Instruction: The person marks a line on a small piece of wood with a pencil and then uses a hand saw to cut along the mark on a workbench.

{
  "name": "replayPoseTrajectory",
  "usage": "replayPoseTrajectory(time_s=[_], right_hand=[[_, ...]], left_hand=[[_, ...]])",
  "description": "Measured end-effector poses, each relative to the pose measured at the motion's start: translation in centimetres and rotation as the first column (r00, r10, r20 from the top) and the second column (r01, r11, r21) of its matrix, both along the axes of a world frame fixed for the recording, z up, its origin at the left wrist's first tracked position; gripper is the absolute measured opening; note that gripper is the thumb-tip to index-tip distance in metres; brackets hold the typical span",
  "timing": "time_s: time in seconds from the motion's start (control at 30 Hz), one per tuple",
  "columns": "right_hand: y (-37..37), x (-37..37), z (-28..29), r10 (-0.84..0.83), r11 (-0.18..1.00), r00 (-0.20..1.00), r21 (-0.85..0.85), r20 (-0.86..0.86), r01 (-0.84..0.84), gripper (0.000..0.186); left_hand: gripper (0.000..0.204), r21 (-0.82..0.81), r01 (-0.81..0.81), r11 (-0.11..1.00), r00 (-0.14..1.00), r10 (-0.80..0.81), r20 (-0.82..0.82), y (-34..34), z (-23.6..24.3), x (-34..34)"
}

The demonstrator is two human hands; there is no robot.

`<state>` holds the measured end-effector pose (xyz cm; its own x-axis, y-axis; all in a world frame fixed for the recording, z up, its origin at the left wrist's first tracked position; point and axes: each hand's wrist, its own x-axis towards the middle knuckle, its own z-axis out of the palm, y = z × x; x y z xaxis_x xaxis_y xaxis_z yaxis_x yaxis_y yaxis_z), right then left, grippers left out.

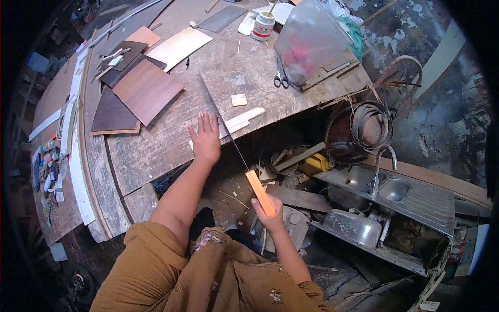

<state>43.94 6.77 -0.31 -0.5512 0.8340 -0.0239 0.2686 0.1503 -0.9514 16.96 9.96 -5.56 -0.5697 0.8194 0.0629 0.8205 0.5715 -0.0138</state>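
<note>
My right hand (271, 214) is wrapped round the orange handle of a handsaw (261, 193). The saw's thin blade slants up and left across the table's front edge, its tip over the tabletop. Just left of the blade, my left hand (207, 140) lies flat with fingers stretched out on a pale wooden strip (236, 126). Part of the strip is hidden under that palm. The blade crosses the strip beside my fingers; whether it has cut in, I cannot tell. Beyond the strip lies a small cream square piece (238, 100).
Brown veneer-like sheets (148, 91) and a pale sheet (179, 48) lie on the worn table (156, 151). Scissors (281, 80), a white jar (263, 26) and a clear plastic bag (309, 44) are at the far right. A steel sink (395, 195) and scrap crowd the floor area to my right.
</note>
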Motion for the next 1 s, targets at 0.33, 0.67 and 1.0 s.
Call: replayPoseTrajectory(time_s=[0.33, 0.67, 1.0], right_hand=[[-3.3, 1.1, 1.7, 0.015, 0.992, 0.992, 0.126, 0.126, -0.031, 0.019], [-4.0, 1.3, -0.1, -0.100, 0.995, 0.994, -0.003, -0.040, 0.100, 0.020], [-7.2, 1.0, 0.0, -0.072, 0.997, 0.996, 0.018, -0.056, 0.073, 0.017]], left_hand=[[0.063, -0.058, 0.085, 0.995, 0.996, -0.085, 0.001, -0.3, 0.0, 0.2], [0.100, -0.111, 0.095, 0.989, 0.991, -0.083, 0.108, -0.5, 2.8, 0.6], [0.068, -0.076, 0.068, 0.995, 0.993, -0.074, -0.089, -2.4, -0.1, -0.3]])
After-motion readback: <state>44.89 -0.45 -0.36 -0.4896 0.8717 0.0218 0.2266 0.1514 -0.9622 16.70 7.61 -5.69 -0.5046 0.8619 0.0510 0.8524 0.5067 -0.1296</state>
